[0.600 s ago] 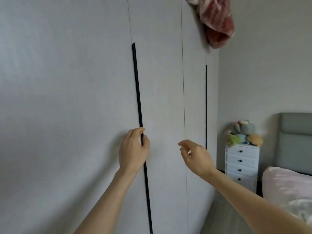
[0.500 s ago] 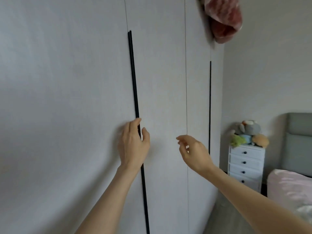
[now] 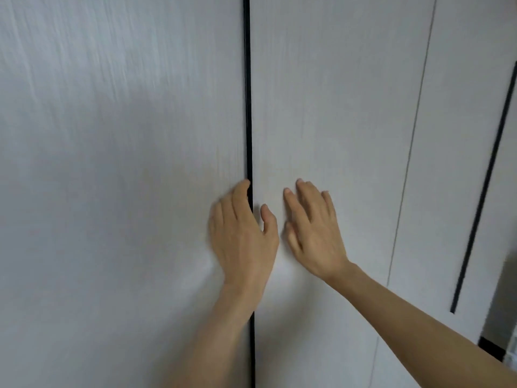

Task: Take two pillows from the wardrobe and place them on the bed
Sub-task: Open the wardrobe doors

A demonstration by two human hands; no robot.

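The pale grey wardrobe (image 3: 321, 93) fills the view, its doors shut. A black vertical handle strip (image 3: 247, 93) runs down between two doors. My left hand (image 3: 242, 231) lies over that strip, fingertips curled at its edge and thumb on the door to its right. My right hand (image 3: 313, 228) rests flat with spread fingers on the door just right of the strip. No pillows are visible; the inside of the wardrobe is hidden.
A second black handle strip (image 3: 486, 177) runs down a door further right. A thin seam (image 3: 411, 135) separates the doors between them. At the lower right corner a dark gap and a sliver of the room show.
The view has swung left and closer to the doors, so the bed, drawers and hanging cloth are out of sight. My right hand moved from mid-air onto the door beside my left hand.
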